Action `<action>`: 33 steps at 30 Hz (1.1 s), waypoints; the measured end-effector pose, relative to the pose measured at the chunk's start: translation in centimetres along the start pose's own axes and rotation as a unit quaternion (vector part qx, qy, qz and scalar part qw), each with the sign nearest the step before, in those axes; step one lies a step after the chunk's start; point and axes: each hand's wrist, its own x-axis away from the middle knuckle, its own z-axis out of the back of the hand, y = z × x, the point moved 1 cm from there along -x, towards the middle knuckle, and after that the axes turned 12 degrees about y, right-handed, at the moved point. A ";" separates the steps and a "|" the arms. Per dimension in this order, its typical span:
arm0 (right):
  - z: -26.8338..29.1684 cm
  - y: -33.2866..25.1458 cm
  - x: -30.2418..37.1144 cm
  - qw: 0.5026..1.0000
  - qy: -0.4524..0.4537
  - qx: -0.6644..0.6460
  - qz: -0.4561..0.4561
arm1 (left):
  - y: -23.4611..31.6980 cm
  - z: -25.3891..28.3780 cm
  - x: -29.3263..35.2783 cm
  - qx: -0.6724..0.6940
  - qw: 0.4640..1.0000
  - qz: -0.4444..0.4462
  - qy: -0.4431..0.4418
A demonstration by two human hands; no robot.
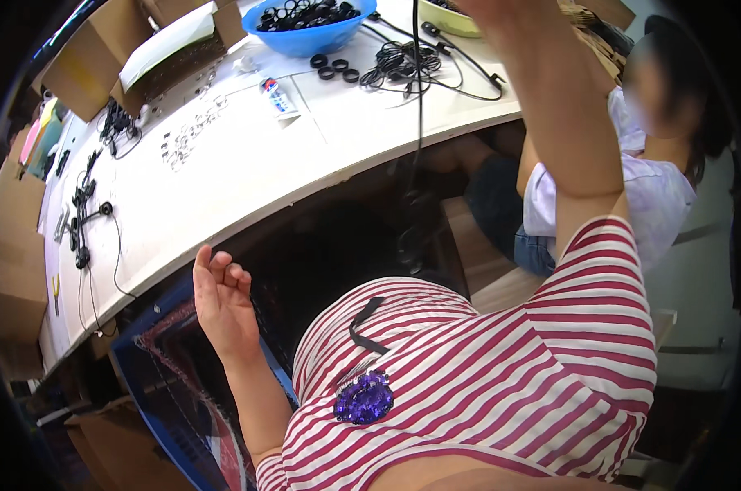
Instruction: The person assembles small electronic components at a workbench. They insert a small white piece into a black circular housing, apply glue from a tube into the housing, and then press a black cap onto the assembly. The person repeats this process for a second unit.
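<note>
My left hand [225, 315] is raised in front of the table edge, palm turned inward, fingers loosely bent and apart, with nothing in it. My right arm reaches up across the upper right, and only the base of my right hand [497, 10] shows at the top edge; its fingers are cut off. A thin black cable [420, 90] hangs down from the top edge, left of that hand, past the table's front. Its dark lower end [412, 245] dangles over my lap. What holds the cable above is out of sight.
The white table [247, 172] bears a blue bowl of black rings [305, 42], loose black rings [335, 69], coiled black cables [403, 64], a tube [279, 98], and small parts [194, 135]. Cardboard boxes [100, 57] stand left. A person [648, 188] sits at my right. A blue crate [141, 385] is below.
</note>
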 end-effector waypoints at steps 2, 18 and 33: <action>1.0 0.1 -4.4 0.993 0.083 -0.056 -0.068 | 0.3 0.4 0.3 0.002 1.000 -0.004 0.000; 23.2 21.5 -4.9 0.803 0.177 0.562 -0.089 | 1.1 2.2 -0.2 -0.007 1.000 -0.023 0.020; 22.3 25.5 0.6 0.699 0.106 0.704 0.070 | 6.6 5.8 -4.9 -0.376 0.896 -0.216 0.097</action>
